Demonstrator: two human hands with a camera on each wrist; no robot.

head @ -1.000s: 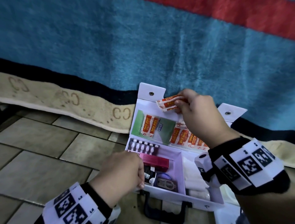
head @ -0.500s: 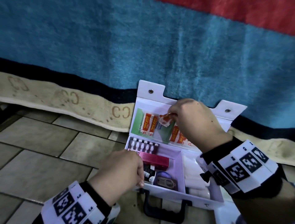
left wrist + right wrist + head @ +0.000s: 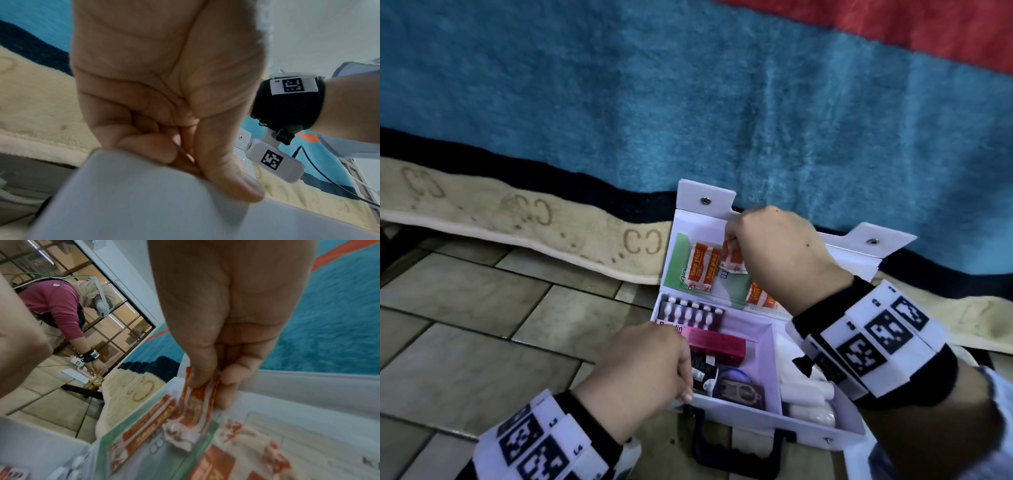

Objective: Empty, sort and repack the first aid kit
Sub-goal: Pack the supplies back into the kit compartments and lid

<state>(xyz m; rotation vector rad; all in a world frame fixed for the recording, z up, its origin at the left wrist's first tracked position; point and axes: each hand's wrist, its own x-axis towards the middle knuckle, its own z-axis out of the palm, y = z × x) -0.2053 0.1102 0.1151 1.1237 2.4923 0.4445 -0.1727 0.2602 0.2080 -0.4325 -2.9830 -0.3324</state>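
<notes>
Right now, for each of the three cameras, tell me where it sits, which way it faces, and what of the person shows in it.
Head: worn up top, looking down at the open first aid kit on floor tiles; both hands and wristbands show.
Left wrist: under the left hand, facing its thumb on the kit's white wall.
Right wrist: under the right hand, facing fingers pinching a plaster strip over the lid.
Shared: head and right wrist both show the strip and orange plasters.

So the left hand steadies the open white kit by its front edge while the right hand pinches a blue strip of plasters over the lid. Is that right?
Nearly. The strip of plasters in the right hand is orange and white, not blue, as the right wrist view shows clearly. The rest stands: the left hand grips the front edge of the open white kit.
</notes>
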